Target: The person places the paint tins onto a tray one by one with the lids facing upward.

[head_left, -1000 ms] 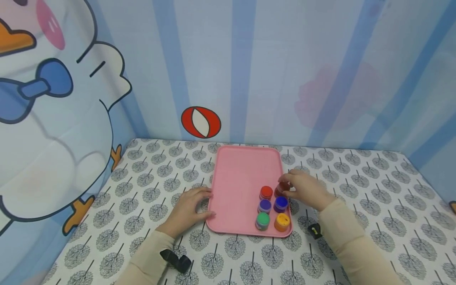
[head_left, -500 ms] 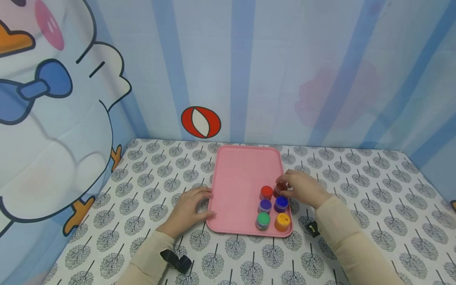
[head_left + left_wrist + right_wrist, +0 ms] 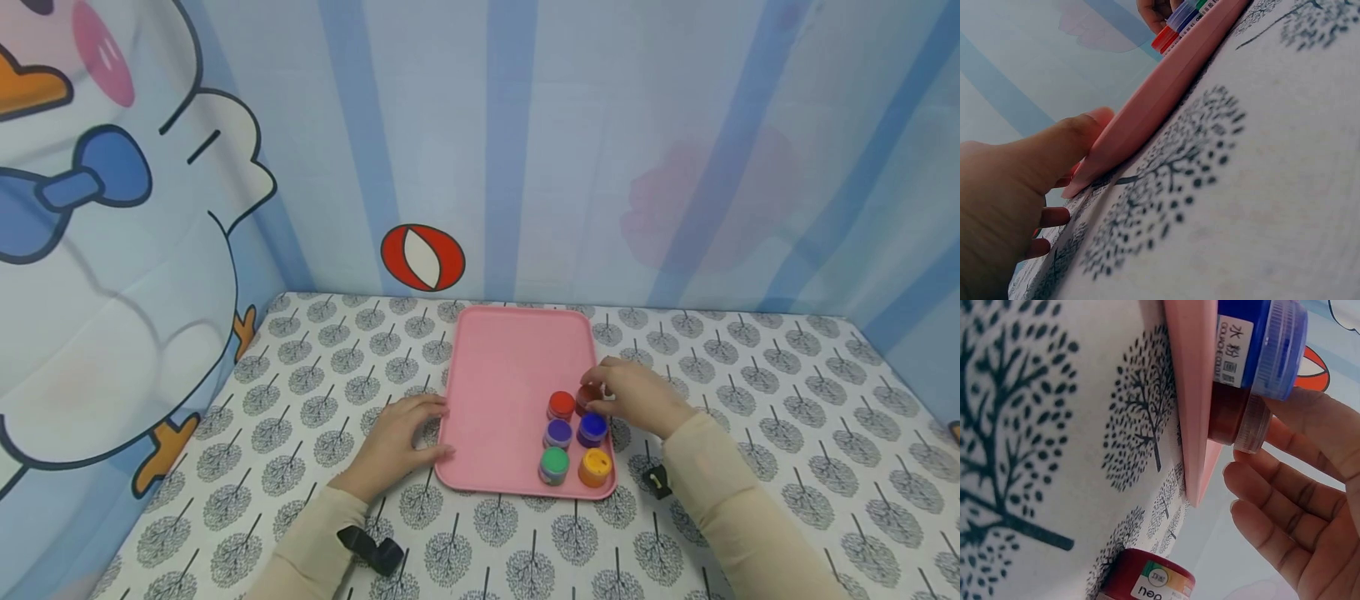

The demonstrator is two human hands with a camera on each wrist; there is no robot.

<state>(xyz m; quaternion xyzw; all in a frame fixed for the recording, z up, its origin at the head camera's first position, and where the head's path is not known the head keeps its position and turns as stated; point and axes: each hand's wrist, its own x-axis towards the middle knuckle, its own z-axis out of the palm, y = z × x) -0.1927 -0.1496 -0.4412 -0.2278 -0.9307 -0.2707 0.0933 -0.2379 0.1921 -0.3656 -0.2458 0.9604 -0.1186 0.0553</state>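
Observation:
A pink tray [image 3: 517,350] lies on the table, with several gouache paint jars in its near right part. My right hand [image 3: 637,396] pinches the brown paint jar [image 3: 587,398] by its lid, thumb on one side and fingers on the other. Close to it stand the red jar [image 3: 561,405] and the blue jar [image 3: 592,428]. The purple jar [image 3: 557,433], green jar [image 3: 553,465] and yellow jar [image 3: 596,467] fill the near corner. At the tray's left edge, my left hand [image 3: 397,437] rests with thumb and fingertips on the rim, fingers loosely spread.
In the right wrist view a dark red jar [image 3: 1150,578] stands on the table outside the tray; my right hand or arm hides it from the head view. A tree-print cloth [image 3: 337,375] covers the table. A cartoon-printed curtain [image 3: 570,150] hangs behind it.
My right hand has shifted slightly left with the brown jar, setting it beside the red jar and behind the blue one. The left hand has stayed in place.

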